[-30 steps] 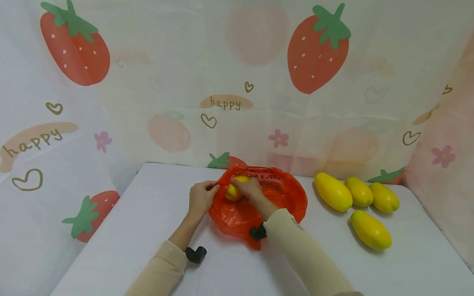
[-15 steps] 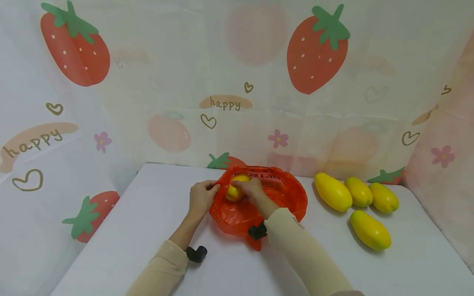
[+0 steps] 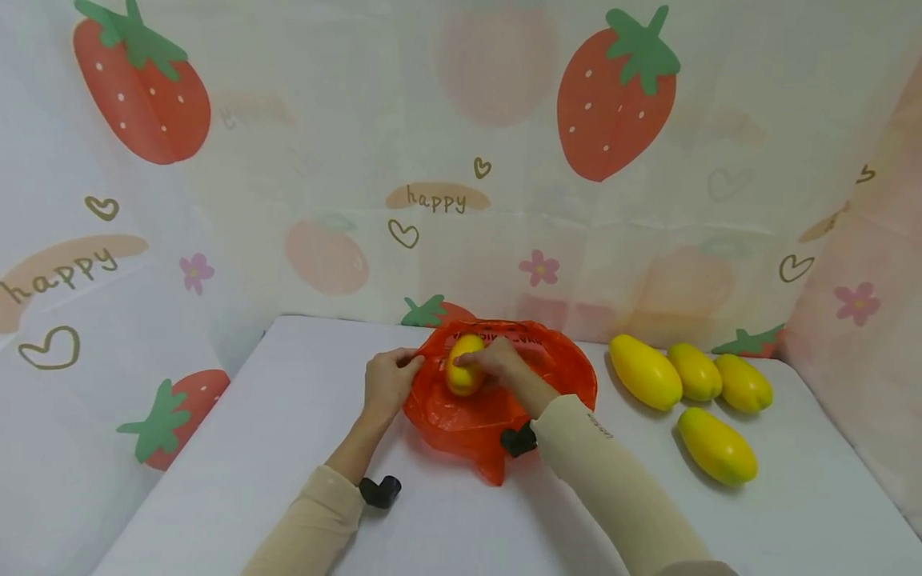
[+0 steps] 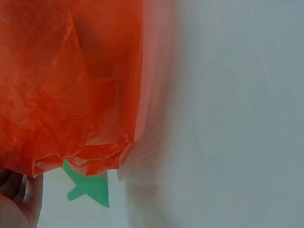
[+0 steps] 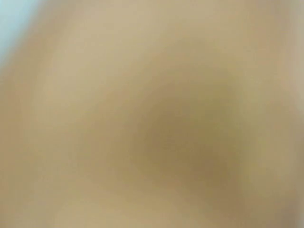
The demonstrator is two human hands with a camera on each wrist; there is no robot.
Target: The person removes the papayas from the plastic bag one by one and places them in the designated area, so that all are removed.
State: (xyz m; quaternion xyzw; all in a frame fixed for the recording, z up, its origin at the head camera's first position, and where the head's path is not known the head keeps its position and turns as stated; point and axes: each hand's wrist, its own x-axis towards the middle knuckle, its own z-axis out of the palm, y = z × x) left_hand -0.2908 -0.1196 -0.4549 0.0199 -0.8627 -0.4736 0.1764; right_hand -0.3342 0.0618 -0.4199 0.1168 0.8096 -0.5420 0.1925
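Observation:
A red plastic bag (image 3: 461, 440) lies on the table with its mouth spread wide. My left hand (image 3: 386, 384) pinches the left edge of that mouth; the left wrist view shows the fingers (image 4: 32, 194) at the crumpled rim of the bag (image 4: 57, 95). Inside the bag, my right hand (image 3: 504, 364) grips a yellow papaya (image 3: 464, 382), thumb across its near side. The fruit stands nearly upright in the head view, close to the bag's left wall. A blurred tan surface fills the right wrist view, so the right fingers are hidden there.
Several more yellow papayas lie right of the bag: a larger one (image 3: 644, 373), two smaller ones side by side, and one nearer (image 3: 716, 446). The white table (image 3: 288, 432) ends at a strawberry-print cloth (image 3: 346, 160). A black camera mount (image 3: 380, 492) sits at the left wrist.
The papaya in the bag has turned more upright and shows more of itself. My right hand and forearm have shifted slightly right. My left hand keeps its pinch on the rim.

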